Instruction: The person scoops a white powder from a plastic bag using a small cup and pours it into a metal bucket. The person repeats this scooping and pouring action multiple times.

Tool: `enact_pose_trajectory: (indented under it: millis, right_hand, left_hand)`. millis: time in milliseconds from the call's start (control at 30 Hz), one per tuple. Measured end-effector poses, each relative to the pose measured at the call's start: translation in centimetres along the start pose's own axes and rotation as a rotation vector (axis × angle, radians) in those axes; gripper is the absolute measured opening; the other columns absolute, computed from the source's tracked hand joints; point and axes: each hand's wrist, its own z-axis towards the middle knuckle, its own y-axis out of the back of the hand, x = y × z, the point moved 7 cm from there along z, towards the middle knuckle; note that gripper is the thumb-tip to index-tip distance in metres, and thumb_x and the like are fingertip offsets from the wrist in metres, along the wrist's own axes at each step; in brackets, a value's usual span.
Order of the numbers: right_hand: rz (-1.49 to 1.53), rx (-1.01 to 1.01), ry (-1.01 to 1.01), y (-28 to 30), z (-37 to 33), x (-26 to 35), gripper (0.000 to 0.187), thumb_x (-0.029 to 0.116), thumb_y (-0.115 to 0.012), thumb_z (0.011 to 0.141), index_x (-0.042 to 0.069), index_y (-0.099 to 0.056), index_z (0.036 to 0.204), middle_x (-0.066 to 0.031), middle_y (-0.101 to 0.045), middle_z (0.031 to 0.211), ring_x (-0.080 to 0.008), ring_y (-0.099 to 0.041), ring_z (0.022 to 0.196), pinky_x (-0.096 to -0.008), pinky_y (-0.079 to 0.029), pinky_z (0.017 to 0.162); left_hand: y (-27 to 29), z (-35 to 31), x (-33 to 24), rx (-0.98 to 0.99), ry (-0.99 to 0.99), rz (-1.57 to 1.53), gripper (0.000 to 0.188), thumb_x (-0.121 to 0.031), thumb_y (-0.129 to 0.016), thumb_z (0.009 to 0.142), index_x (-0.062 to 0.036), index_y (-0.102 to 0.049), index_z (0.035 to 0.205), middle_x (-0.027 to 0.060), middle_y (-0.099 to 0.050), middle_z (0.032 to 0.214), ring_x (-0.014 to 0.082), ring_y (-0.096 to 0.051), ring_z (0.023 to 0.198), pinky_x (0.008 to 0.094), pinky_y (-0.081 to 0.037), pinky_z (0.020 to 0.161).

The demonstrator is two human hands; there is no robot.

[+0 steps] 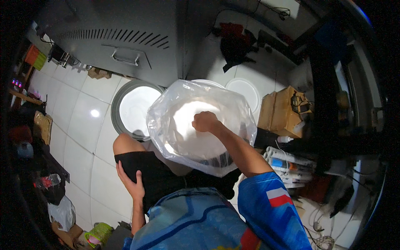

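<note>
In front of my knees stands a large clear plastic bag [243, 129], its mouth spread wide in a round shape. White material [183, 121], which looks like powder, lies inside it. My right hand [205, 121] is closed in a fist over the middle of the bag's mouth; what its fingers hold, if anything, is hidden. On my left thigh rests my left hand [132, 185], its fingers apart and nothing in them. Just left of the bag sits a round grey tub [116, 112] with smooth white contents.
A grey metal cabinet [91, 54] with slots and a handle stands ahead. Behind the bag lies a round white lid [246, 93]. To the right are a cardboard box [275, 110] and a stack of white rolls [287, 162]. A green basket [99, 233] stands at lower left.
</note>
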Motion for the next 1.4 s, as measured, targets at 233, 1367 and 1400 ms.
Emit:
enact_pose_trajectory:
  millis: [233, 1367, 1400]
  right_hand:
    - [0.226, -0.103, -0.057, 0.2, 1.9, 2.2, 0.039, 0.036, -0.05, 0.092, 0.004, -0.073, 0.094, -0.0233, -0.072, 0.097, -0.041, -0.069, 0.093, -0.0501, -0.055, 0.086]
    - [-0.044, 0.029, -0.089, 1.3, -0.4, -0.3, 0.047, 0.038, -0.043, 0.099, 0.001, -0.071, 0.091, -0.0249, -0.071, 0.097, -0.0414, -0.069, 0.09, -0.0495, -0.053, 0.087]
    - [-0.03, -0.075, -0.097, 3.0, 0.0, -0.4, 0.046, 0.038, -0.045, 0.098, 0.002, -0.072, 0.09, -0.024, -0.071, 0.095, -0.0406, -0.069, 0.088, -0.0481, -0.054, 0.086]
  left_hand:
    - [-0.3, 0.0, 0.1, -0.001, 0.011, -0.011, 0.078, -0.022, -0.069, 0.088, -0.004, -0.03, 0.153, 0.0216, -0.027, 0.158, 0.0389, -0.025, 0.146, 0.0465, -0.017, 0.121]
    - [0.3, 0.5, 0.0, -0.007, 0.039, 0.005, 0.079, -0.022, -0.07, 0.086, -0.0056, -0.032, 0.153, 0.0224, -0.026, 0.158, 0.0406, -0.027, 0.145, 0.0475, -0.021, 0.12]
    - [0.3, 0.5, 0.1, -0.006, 0.04, 0.003, 0.079, -0.021, -0.07, 0.085, -0.0056, -0.032, 0.152, 0.0224, -0.026, 0.158, 0.0406, -0.027, 0.145, 0.0476, -0.021, 0.119]
